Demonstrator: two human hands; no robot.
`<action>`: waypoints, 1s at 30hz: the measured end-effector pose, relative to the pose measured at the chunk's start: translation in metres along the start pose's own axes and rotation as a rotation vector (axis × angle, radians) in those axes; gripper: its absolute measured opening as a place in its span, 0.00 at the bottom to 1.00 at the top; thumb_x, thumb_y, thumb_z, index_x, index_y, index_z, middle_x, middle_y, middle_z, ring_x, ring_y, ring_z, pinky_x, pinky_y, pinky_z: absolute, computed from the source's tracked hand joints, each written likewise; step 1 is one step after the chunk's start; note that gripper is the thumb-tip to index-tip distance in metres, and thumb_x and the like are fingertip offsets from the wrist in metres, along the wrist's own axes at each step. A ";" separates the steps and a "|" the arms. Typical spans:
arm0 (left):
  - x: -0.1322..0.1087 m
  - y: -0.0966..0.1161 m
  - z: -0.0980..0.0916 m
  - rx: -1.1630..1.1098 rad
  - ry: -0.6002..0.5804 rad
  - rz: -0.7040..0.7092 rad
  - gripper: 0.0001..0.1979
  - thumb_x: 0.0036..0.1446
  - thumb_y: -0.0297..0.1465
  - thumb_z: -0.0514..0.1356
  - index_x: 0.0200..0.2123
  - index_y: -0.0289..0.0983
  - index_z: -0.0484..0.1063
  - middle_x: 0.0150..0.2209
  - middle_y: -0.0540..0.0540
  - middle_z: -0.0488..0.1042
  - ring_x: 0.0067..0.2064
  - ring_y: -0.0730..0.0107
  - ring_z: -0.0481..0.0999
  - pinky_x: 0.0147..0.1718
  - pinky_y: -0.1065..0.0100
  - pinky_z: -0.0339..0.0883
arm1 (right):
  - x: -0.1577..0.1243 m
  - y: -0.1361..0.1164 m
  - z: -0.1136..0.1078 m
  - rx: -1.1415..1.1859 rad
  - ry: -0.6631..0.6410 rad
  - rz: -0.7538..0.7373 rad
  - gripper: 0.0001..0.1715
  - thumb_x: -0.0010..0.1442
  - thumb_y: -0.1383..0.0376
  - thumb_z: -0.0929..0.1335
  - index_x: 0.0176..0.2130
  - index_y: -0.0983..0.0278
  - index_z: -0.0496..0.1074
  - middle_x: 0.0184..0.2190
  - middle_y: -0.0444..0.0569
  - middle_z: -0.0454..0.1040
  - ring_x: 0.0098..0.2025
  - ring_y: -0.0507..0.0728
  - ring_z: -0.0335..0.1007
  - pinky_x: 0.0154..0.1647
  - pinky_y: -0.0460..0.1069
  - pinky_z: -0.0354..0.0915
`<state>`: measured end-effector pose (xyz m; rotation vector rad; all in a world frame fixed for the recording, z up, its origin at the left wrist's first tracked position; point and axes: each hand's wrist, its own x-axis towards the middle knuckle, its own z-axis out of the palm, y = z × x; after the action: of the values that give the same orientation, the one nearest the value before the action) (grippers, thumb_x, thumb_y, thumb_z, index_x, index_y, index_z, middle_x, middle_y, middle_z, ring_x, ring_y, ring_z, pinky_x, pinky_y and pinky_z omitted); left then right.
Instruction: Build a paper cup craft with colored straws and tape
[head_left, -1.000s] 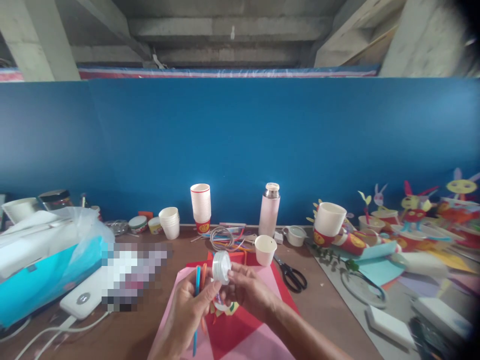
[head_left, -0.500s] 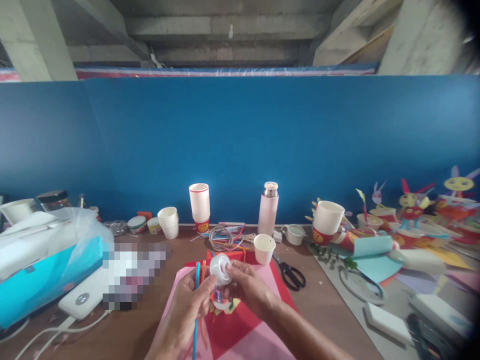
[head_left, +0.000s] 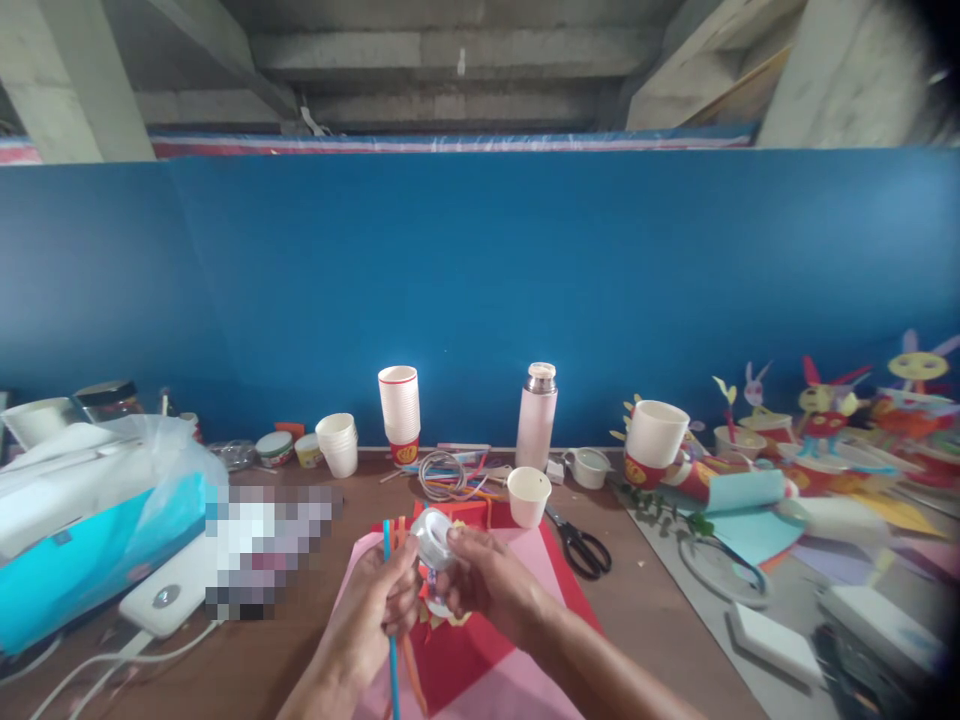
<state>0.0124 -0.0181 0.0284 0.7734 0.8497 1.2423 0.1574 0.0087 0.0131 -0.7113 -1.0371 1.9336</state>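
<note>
Pinching a clear tape roll (head_left: 430,549) by its right side, the right hand (head_left: 487,577) faces the left hand (head_left: 379,592), curled round a blue pipe cleaner (head_left: 394,672).

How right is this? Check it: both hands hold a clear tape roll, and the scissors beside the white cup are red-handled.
Wrong on colour: the head view shows the scissors are black-handled. They do lie beside the white cup, and the left hand and right hand hold the clear tape roll.
</note>
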 end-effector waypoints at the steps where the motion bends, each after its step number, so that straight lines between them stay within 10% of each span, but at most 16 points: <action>1: 0.002 0.000 -0.001 -0.037 -0.008 -0.015 0.23 0.45 0.43 0.64 0.18 0.38 0.53 0.13 0.63 0.46 0.14 0.87 0.39 0.10 0.79 0.38 | 0.001 -0.001 -0.002 -0.008 0.012 0.006 0.22 0.51 0.52 0.68 0.31 0.70 0.67 0.19 0.48 0.72 0.16 0.47 0.64 0.16 0.41 0.56; 26: 0.001 -0.002 0.017 0.233 0.094 0.058 0.17 0.40 0.39 0.67 0.26 0.35 0.66 0.09 0.63 0.52 0.10 0.87 0.48 0.08 0.81 0.42 | 0.005 0.006 0.000 0.122 0.180 0.036 0.28 0.48 0.45 0.68 0.27 0.70 0.67 0.15 0.44 0.68 0.13 0.47 0.62 0.14 0.41 0.57; 30: 0.004 -0.001 0.015 0.307 0.197 0.162 0.17 0.37 0.37 0.69 0.29 0.35 0.71 0.11 0.59 0.63 0.13 0.79 0.63 0.10 0.79 0.54 | 0.002 0.005 0.007 0.130 0.230 0.010 0.30 0.46 0.44 0.68 0.26 0.70 0.67 0.15 0.44 0.68 0.14 0.47 0.62 0.15 0.41 0.58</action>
<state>0.0269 -0.0154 0.0345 0.9916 1.1759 1.3646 0.1497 0.0058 0.0124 -0.8435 -0.7615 1.8578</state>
